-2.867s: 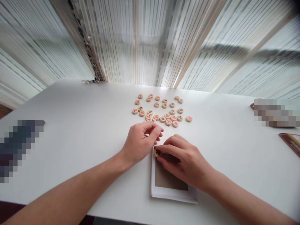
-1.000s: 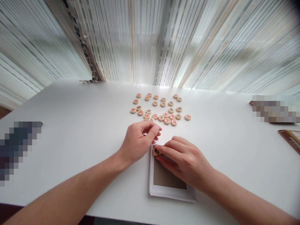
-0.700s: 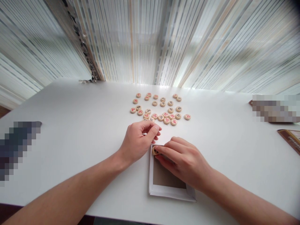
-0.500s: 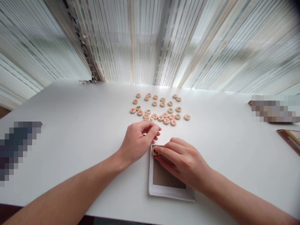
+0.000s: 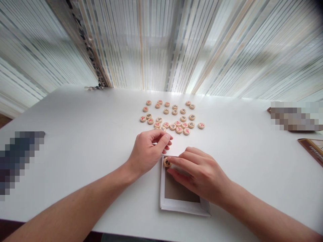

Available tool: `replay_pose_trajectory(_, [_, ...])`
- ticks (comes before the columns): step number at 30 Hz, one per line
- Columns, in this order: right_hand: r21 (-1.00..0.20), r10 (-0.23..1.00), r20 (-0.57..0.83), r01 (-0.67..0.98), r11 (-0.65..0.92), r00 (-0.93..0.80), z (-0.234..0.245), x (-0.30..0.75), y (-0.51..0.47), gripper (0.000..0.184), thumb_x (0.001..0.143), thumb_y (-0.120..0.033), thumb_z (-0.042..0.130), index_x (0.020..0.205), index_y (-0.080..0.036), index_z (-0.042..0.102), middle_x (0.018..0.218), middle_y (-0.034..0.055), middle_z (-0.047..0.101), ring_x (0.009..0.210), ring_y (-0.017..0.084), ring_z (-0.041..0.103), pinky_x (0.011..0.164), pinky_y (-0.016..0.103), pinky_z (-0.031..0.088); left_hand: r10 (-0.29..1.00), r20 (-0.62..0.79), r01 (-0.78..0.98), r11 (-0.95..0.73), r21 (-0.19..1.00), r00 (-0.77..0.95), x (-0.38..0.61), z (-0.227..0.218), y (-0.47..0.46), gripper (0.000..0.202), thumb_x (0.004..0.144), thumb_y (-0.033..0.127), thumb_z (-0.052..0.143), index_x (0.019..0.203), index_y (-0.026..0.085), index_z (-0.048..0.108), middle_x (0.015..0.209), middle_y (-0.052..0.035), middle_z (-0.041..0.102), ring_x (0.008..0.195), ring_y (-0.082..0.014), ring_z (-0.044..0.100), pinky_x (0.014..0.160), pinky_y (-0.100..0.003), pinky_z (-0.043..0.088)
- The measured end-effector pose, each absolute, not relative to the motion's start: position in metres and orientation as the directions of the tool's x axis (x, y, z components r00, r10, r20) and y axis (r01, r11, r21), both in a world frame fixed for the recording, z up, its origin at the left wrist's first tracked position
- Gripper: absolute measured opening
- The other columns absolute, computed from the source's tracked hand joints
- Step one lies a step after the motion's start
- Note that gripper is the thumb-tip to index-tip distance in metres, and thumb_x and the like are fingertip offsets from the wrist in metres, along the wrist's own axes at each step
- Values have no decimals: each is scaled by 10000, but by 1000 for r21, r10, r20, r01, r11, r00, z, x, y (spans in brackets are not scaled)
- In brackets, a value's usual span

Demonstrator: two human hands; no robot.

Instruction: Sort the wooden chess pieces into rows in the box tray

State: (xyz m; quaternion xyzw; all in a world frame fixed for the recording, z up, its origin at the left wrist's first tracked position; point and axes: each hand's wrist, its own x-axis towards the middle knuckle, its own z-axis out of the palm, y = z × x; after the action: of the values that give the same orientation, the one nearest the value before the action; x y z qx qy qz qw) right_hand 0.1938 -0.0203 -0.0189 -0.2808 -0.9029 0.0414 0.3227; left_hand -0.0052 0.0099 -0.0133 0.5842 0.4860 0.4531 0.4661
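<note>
A round wooden Chinese chess piece with a black character lies in the far left corner of a shallow white box with a brown bottom. My right hand is over the box, its index fingertip at the piece's right edge and the thumb a little apart below it. My left hand hovers beside the box's far left corner, fingers curled in and thumb laid against them. Whatever may be inside that curl is hidden. Beyond it, more Chinese chess pieces, red and black, lie face up; some are partly covered by the left hand.
The white table carries everything. At the right edge is a brown printed item, with a blurred-out object behind it. Another blurred dark object is at the left. A striped string curtain hangs behind the table.
My right thumb and fingers have loosened and drawn slightly right from the piece, so its black character shows more. The left hand has barely moved.
</note>
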Motion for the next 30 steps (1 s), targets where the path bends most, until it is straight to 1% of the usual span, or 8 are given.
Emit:
replay_pose_trajectory(4, [-323, 571, 659, 502, 803, -490, -11, 205, -10, 74, 983, -202, 734, 1033, -154, 760, 732, 39, 723, 616, 167, 582, 579, 294, 486, 992, 83, 142, -96, 985, 94, -10, -9, 12, 268, 980, 358, 676, 876, 143, 798, 784, -64, 783, 721, -183, 759, 670, -276, 641])
replay_pose_trajectory(6, [-367, 616, 692, 552, 749, -376, -9, 213, -2, 36, 969, -205, 733, 977, -190, 766, 701, 15, 712, 576, 146, 575, 562, 279, 468, 993, 102, 137, -110, 984, 67, -13, -7, 15, 268, 970, 361, 686, 876, 137, 798, 794, -65, 786, 723, -181, 758, 671, -275, 636])
replay_pose_trajectory(7, [-399, 645, 696, 577, 712, -315, -8, 217, 2, 58, 966, -209, 724, 925, -204, 766, 673, 5, 696, 561, 142, 566, 554, 278, 454, 992, 115, 132, -121, 984, 53, -15, -6, 18, 269, 967, 362, 688, 871, 135, 797, 797, -65, 786, 723, -179, 755, 670, -275, 633])
replay_pose_trajectory(11, [-581, 779, 623, 624, 522, -72, -14, 231, 20, 253, 957, -289, 693, 716, -219, 720, 571, -2, 626, 514, 141, 487, 531, 293, 401, 986, 164, 139, -162, 977, -1, -24, -3, 29, 259, 958, 357, 692, 862, 137, 792, 815, -65, 791, 689, -164, 727, 661, -279, 611])
replay_pose_trajectory(14, [-710, 849, 524, 585, 392, 67, -21, 239, 31, 323, 932, -377, 709, 657, -209, 713, 565, 16, 638, 503, 144, 478, 520, 295, 379, 973, 227, 206, -213, 955, -47, -31, -2, 37, 260, 954, 356, 688, 862, 141, 802, 816, -66, 798, 662, -152, 702, 624, -263, 564])
replay_pose_trajectory(17, [-753, 864, 490, 554, 356, 111, -26, 245, 39, 361, 927, -417, 693, 642, -197, 719, 558, 26, 639, 507, 153, 506, 516, 288, 382, 957, 278, 280, -244, 928, -85, -37, -1, 43, 258, 949, 342, 669, 864, 145, 813, 788, -62, 793, 643, -149, 677, 619, -264, 541])
replay_pose_trajectory(21, [-777, 864, 478, 534, 334, 156, -29, 254, 48, 368, 910, -428, 691, 640, -184, 744, 516, 17, 615, 472, 140, 476, 485, 274, 358, 943, 311, 344, -255, 904, -117, -42, 0, 48, 251, 939, 317, 644, 837, 154, 805, 777, -60, 788, 654, -152, 667, 636, -266, 546])
replay_pose_trajectory(30, [-808, 869, 449, 509, 296, 208, -30, 262, 59, 361, 903, -426, 681, 679, -166, 793, 528, 27, 650, 473, 144, 523, 491, 270, 372, 947, 307, 431, -239, 870, -94, -45, -7, 51, 240, 933, 344, 665, 845, 173, 808, 810, -53, 807, 672, -160, 655, 659, -271, 528])
